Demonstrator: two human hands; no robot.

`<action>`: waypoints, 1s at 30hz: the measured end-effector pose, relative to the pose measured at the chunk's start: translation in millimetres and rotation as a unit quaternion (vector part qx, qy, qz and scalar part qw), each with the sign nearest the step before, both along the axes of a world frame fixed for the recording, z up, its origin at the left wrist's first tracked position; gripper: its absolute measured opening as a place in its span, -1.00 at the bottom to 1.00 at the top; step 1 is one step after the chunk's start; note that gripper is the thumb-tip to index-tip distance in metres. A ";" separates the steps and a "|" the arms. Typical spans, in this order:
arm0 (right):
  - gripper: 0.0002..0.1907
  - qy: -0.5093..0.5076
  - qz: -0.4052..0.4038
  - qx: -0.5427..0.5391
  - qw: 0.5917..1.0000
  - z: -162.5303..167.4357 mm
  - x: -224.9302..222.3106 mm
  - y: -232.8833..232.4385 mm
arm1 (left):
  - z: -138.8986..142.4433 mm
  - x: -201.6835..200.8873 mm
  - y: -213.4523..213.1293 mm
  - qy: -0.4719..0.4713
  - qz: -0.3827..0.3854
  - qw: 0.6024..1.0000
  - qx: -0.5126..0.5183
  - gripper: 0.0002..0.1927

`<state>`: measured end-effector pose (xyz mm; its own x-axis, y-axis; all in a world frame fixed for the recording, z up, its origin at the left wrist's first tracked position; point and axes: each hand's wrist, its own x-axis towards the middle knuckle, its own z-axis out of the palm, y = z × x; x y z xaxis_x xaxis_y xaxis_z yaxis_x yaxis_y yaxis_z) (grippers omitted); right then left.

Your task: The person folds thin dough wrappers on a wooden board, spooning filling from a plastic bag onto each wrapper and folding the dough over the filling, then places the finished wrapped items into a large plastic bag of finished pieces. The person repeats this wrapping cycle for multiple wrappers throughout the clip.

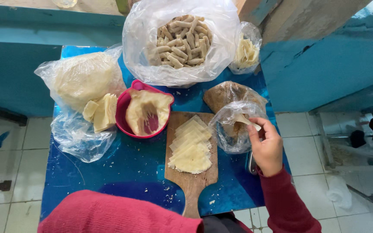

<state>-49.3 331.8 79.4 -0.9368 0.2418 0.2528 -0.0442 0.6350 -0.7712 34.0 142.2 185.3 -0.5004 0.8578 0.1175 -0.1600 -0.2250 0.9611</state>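
Fingers [252,129] of the right hand [267,149] pinching shut on a pale strip of filling [243,119], lifting it at the mouth of a small clear bag [234,129] beside the wooden board [191,172]. Lying fanned on that board within easy reach, thin square dough wrappers [191,144]. Crowding the blue worktop [121,168]: a pink bowl [124,112] holding dough, a large clear bag of rolled sticks [182,41], a clear bag of wrappers [83,80]. Left hand not showing.
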 end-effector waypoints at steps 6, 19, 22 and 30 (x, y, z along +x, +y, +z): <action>-0.77 -0.016 0.028 -0.175 0.984 -18.1 -12.6 3.3 | -7.8 22.7 14.2 0.082 0.026 0.995 -0.045 -0.67; -0.73 -0.002 -0.025 -0.359 0.933 -32.9 -0.9 34.1 | -28.6 35.0 19.9 0.334 0.112 0.914 -0.203 -0.68; -0.74 0.001 -0.044 -0.405 0.913 -26.0 9.9 40.9 | -44.6 20.4 -22.4 0.400 0.163 0.868 -0.244 -0.68; -0.73 -0.036 -0.015 -0.463 0.886 -16.7 53.4 11.6 | -81.0 -53.4 -128.1 0.452 0.320 0.708 -0.438 -0.83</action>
